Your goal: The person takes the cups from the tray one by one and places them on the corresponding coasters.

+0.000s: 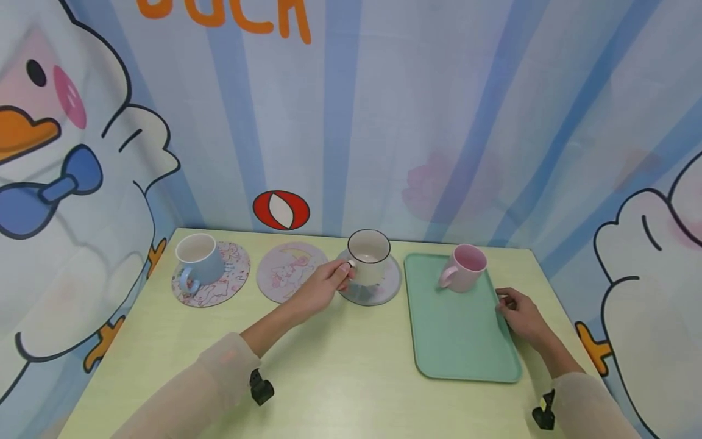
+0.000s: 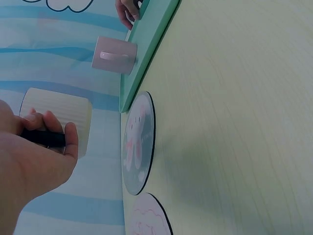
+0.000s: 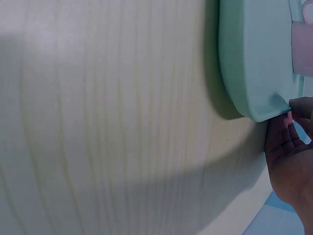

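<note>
My left hand (image 1: pixel 315 289) grips the dark handle of a white mug (image 1: pixel 368 268) with a dark rim. In the left wrist view this white mug (image 2: pixel 73 107) hangs in the air, apart from the grey round coaster (image 2: pixel 138 156) printed with a rabbit. On the right, my right hand (image 1: pixel 523 314) pinches the side rim of a green tray (image 1: pixel 466 347). The right wrist view shows the thumb over the tray's edge and the other fingers outside and below it. A pink mug (image 1: pixel 465 271) stands upright near the tray's far end, its handle facing left.
A light blue mug (image 1: pixel 205 263) stands on a pink patterned coaster (image 1: pixel 236 274) at the far left. Between it and the grey coaster lies a pale purple coaster (image 1: pixel 282 271). A printed curtain (image 1: pixel 378 122) hangs right behind the table's back edge.
</note>
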Demonstrator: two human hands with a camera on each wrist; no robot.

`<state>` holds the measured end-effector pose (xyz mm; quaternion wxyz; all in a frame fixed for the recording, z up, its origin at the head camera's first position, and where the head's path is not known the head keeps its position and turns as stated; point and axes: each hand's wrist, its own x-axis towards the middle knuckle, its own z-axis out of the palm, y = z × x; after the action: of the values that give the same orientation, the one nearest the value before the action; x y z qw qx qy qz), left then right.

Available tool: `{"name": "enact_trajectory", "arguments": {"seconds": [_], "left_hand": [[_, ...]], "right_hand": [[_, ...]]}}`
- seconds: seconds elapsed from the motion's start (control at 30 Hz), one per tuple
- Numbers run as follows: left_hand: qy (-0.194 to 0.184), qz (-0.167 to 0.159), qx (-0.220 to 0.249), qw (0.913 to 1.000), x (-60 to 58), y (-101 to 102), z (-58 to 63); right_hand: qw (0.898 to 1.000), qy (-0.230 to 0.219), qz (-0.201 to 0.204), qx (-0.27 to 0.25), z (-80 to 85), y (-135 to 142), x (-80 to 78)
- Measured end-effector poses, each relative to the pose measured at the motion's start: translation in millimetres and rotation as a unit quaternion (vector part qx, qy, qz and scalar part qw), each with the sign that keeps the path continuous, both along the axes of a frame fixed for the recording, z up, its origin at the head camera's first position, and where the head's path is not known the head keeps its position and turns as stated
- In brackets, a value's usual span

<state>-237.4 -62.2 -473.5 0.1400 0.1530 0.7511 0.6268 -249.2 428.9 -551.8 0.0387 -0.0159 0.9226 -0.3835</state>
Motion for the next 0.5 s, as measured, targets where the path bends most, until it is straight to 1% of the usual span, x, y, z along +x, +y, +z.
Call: {"name": "enact_trajectory", "arguments": {"seconds": [0.27,0.5], "left_hand": [[-0.001,0.019,0.008,0.9998,-1.9,-9,-4.6],[-0.003,0.043,0.005,0.9990,-1.9,-20,-2.9]], "right_hand": [[1.000,-0.003,0.006,-0.003,-1.3,3,-1.1],[1.000,-0.002,0.005,-0.003,-2.4,3,-1.3]]}}
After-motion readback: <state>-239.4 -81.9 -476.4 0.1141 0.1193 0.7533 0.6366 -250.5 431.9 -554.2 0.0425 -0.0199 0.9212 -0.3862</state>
